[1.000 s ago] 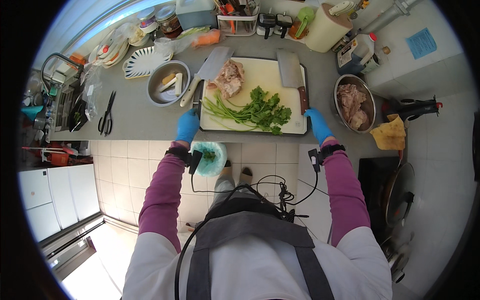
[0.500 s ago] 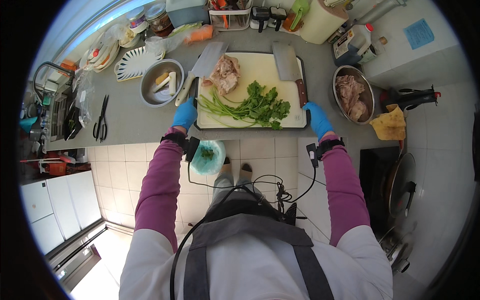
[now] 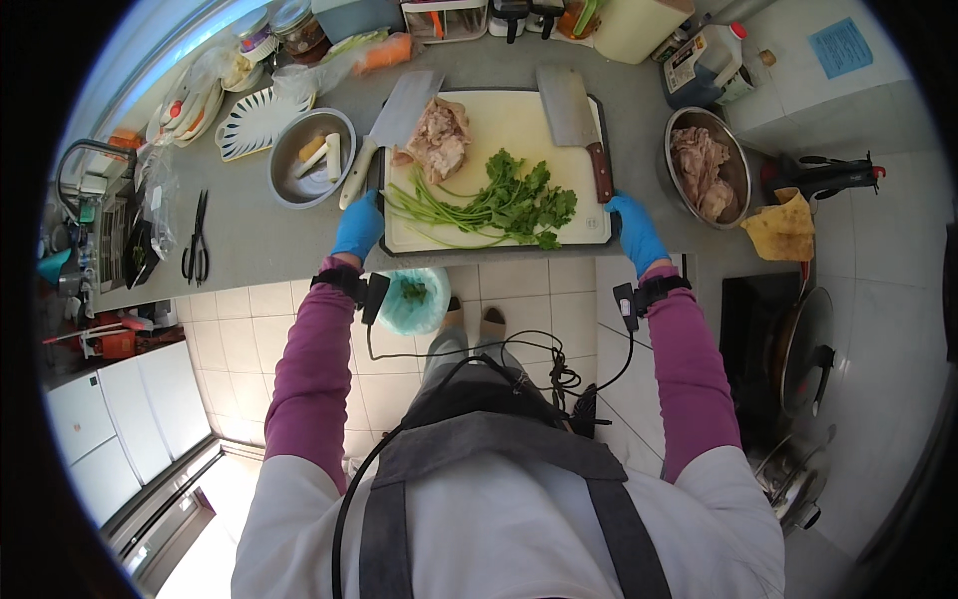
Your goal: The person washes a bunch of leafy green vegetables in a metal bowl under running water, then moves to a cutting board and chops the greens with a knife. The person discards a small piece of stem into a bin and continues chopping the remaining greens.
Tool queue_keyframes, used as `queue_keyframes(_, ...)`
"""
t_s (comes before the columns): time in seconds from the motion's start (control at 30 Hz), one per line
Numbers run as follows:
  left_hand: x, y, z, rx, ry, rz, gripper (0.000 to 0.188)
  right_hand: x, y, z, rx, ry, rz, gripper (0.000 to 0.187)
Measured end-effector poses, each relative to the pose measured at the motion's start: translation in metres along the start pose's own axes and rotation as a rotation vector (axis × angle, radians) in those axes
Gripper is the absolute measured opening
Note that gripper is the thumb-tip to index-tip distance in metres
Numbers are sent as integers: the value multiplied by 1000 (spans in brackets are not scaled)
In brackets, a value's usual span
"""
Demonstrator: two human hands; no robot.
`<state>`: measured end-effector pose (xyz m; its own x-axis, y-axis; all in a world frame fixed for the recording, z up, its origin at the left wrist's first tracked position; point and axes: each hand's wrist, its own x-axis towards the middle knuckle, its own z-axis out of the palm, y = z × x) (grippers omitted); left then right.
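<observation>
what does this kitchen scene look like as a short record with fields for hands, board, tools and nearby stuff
left hand: blue glove, at the left edge of the cutting board
right hand: blue glove, at the board's right edge
on board: green herbs, cooked meat
tools: cleaver with pale handle along the board's left edge, cleaver with wooden handle on the right part
left of board: metal bowl, scissors
right of board: metal bowl of meat, yellow cloth

Grey counter [image 3: 249, 235] bearing: cutting board [image 3: 499, 170], metal bowl [image 3: 311, 158] to its left, scissors [image 3: 197, 240] farther left, second metal bowl [image 3: 709, 165] of meat to its right, jug [image 3: 711, 60] behind.
</observation>
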<state>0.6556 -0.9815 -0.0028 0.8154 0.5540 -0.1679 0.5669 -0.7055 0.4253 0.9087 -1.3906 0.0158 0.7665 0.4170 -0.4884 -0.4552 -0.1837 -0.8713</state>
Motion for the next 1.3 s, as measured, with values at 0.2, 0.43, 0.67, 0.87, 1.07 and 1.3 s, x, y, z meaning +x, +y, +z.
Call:
queue_keyframes(0.2, -12, 5, -7, -24, -41, -14, 31, -3, 1, 0, 92, 36, 47, 21)
queue_keyframes(0.43, -16, -2, -5, -32, -87, -34, 40, -17, -15, 4, -33, 23, 88, 25)
queue_keyframes(0.67, -30, 9, -52, -209, -205, -25, 32, -5, -29, 15, -394, 86, -145, 34)
queue_keyframes(0.87, -1, -20, -138, -665, -161, -201, 28, 16, -32, 24, -847, 169, -286, 28)
queue_keyframes(1.07, 66, -115, -171, -230, 259, -213, 33, 33, -29, 5, -954, 395, -134, 34)
queue_keyframes(1.3, 118, -205, -152, 161, 395, -181, 51, 9, -65, 11, -664, 258, 32, 21)
